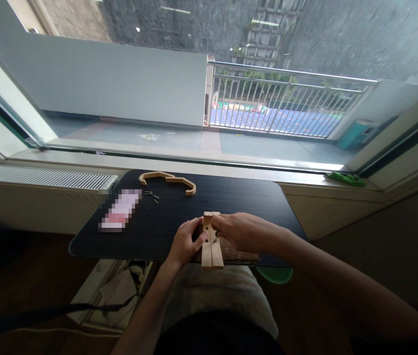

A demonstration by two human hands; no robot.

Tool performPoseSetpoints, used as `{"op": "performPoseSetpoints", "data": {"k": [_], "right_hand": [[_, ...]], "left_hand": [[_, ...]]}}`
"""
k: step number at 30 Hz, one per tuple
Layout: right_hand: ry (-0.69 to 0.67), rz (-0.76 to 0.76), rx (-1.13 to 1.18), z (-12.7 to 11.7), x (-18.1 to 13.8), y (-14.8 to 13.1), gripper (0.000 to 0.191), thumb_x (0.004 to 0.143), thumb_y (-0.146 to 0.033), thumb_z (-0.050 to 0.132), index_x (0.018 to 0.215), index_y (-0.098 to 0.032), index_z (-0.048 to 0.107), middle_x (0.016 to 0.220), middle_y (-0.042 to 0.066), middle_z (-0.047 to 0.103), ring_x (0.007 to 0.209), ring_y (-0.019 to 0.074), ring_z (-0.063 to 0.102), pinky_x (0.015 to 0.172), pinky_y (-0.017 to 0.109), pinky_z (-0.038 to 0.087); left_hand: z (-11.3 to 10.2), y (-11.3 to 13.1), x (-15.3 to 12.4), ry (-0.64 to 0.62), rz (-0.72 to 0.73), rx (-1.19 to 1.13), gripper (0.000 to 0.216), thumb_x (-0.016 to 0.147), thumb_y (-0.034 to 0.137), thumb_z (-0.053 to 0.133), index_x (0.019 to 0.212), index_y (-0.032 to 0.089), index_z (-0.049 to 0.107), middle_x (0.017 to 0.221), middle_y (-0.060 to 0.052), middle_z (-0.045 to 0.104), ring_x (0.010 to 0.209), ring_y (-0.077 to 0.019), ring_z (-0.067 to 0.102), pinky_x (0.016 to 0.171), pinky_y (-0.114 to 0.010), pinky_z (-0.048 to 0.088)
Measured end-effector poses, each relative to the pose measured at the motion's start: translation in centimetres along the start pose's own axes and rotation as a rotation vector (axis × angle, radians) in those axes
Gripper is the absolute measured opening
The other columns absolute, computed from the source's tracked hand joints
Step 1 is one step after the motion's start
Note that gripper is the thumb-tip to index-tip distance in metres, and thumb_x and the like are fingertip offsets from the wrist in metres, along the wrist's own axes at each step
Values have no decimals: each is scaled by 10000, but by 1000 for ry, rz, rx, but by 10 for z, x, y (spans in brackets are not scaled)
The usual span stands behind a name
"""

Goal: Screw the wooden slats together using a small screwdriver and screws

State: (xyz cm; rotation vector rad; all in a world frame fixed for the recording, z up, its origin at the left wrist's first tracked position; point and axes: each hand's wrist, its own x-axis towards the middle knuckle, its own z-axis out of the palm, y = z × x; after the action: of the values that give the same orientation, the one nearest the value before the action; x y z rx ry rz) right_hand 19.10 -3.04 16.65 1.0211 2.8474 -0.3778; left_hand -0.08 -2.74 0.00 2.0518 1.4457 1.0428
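Observation:
Two light wooden pieces (207, 251) with dark round holes lie side by side near the table's front edge. My left hand (187, 241) grips them from the left, its thumb on the left piece. Over the right piece, my right hand (238, 231) is closed with its fingers pinched together. A small metal screw-like bit (215, 239) shows just under those fingertips; whatever they hold is mostly hidden. Beneath the pieces and my right hand is a brown block or board (244, 255).
Curved wooden hooks (181, 181) lie at the back of the black table (238, 195). Several small screws (152, 194) and a blurred pink-white item (120, 212) are on the left. A window sill with a green cloth (345, 179) runs behind. A green round thing (275, 274) shows below the front edge.

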Motion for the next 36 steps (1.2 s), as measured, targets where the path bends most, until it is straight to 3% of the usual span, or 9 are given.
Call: {"op": "performPoseSetpoints", "data": {"k": [15,26,36], "right_hand": [[18,128,-105,2,5,-4,203,972,-334,469,1065,-166,536,800,80,706,722,220,683,510,277,272],[-8,188,-178,0,7,-6,300,971,-446,471,1075,-178,558,764,85,716,760,259,708,514,274,309],[8,271,-241,2,9,-8,343,969,-432,467,1006,-123,612,711,126,707,729,286,714,530,281,398]], "left_hand": [[0,0,0,1,18,4,410,824,308,560,1209,182,622,1212,-102,684,1153,-280,611,1045,-485,448],[0,-1,0,5,22,-4,422,803,285,567,1213,202,621,1220,-87,681,1154,-275,609,1045,-472,452],[1,-1,0,0,1,-8,410,814,313,568,1200,189,625,1209,-94,684,1148,-277,610,1047,-476,446]]}}
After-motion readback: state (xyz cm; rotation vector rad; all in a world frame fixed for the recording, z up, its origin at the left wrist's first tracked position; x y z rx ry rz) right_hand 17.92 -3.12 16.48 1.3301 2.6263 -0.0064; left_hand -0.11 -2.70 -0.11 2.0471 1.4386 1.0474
